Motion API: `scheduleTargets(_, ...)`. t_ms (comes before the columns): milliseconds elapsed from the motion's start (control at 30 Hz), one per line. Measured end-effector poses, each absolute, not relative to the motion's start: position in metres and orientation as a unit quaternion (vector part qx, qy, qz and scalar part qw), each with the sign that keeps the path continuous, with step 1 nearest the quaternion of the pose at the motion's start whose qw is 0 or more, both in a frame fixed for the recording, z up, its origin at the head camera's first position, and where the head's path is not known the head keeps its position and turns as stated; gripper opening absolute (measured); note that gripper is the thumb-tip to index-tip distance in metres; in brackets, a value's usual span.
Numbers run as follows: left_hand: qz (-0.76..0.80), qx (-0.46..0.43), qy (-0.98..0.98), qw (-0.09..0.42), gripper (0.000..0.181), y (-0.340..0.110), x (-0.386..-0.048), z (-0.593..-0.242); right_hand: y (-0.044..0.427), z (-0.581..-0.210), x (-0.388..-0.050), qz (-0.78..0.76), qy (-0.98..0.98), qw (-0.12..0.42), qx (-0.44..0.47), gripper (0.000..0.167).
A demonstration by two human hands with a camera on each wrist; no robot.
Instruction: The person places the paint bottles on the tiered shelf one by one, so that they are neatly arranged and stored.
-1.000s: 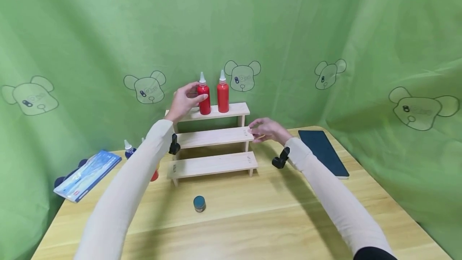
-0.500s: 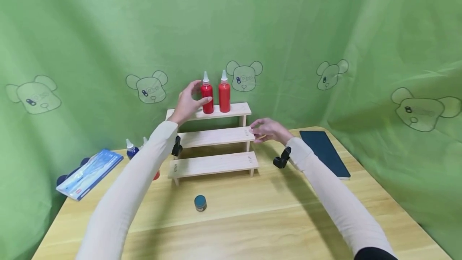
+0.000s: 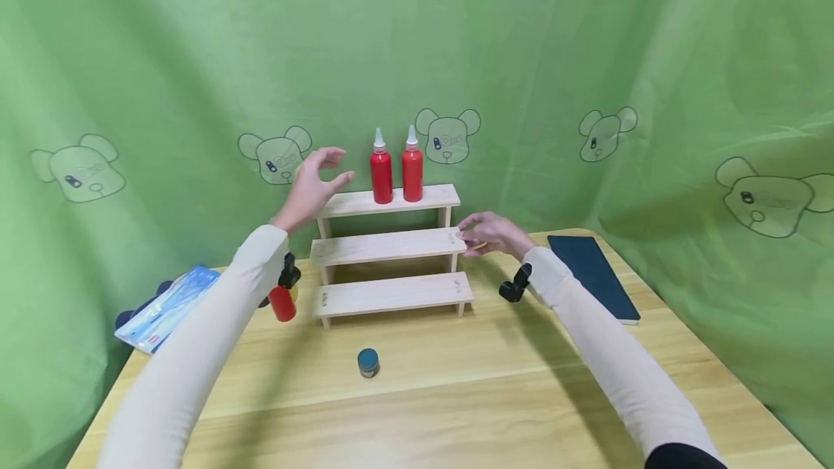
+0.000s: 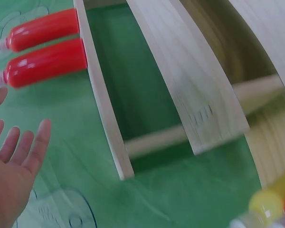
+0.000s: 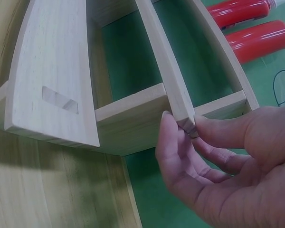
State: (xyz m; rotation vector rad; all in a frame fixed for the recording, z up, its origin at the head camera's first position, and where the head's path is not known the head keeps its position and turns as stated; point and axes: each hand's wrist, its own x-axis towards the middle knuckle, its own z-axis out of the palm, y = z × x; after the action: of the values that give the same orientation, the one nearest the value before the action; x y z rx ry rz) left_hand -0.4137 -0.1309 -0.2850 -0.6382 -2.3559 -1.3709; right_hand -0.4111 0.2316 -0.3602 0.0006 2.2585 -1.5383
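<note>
Two red squeeze bottles with white nozzle tips stand upright on the top step of a three-step wooden rack. The left bottle is darker than the right bottle. My left hand is apart from them, left of the darker one, its fingers spread with nothing in them. In the left wrist view, the palm and fingers of that hand show at the lower left. My right hand pinches the right end of the rack's middle shelf between thumb and fingers.
A small dark jar with a teal lid stands before the rack. A red bottle and a yellow one are left of it, partly hidden by my arm. A blue flat packet lies farther left. At right lies a dark notebook.
The left hand slid the darker red bottle a little to the right, closer to the other one, then let it go and drew back left. The right hand kept its hold on the rack.
</note>
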Motion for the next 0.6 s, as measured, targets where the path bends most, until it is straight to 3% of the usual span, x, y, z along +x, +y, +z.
scheduleTargets(600, -0.438, -0.186, -0.863, 0.172, 0.037, -0.217, -0.366, -0.32, 0.249, -0.361, -0.411, -0.56, 0.801, 0.21, -0.019, 0.052)
